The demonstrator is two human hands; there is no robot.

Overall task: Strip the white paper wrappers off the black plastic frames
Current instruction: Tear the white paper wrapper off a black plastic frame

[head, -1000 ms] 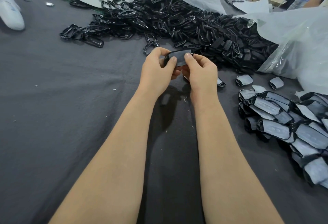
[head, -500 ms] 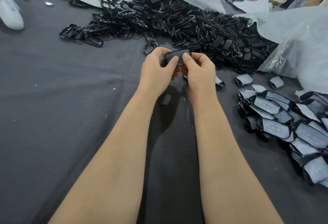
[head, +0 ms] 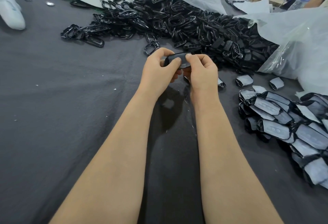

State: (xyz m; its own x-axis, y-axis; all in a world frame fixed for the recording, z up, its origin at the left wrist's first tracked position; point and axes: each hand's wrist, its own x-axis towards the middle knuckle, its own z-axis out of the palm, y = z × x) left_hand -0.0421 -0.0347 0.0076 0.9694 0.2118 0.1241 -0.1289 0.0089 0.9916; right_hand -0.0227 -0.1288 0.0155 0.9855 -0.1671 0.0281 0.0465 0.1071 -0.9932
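Both hands hold one wrapped black frame (head: 179, 59) above the grey cloth, in the middle of the view. My left hand (head: 158, 71) grips its left end, thumb on top. My right hand (head: 200, 71) pinches its right part, thumb pressed on the pale wrapper. Most of the frame is hidden by the fingers. A heap of bare black frames (head: 177, 23) lies just beyond the hands. A pile of wrapped frames (head: 292, 128) lies at the right.
Grey cloth (head: 62, 108) covers the table. Clear plastic bags (head: 292, 39) lie at the back and far right. Loose wrapped pieces (head: 245, 80) sit right of the hands. A white object (head: 10, 11) lies at the far left.
The hands have turned the frame slightly and my thumbs have drawn closer together on its top. The hands stay in the same place over the cloth.
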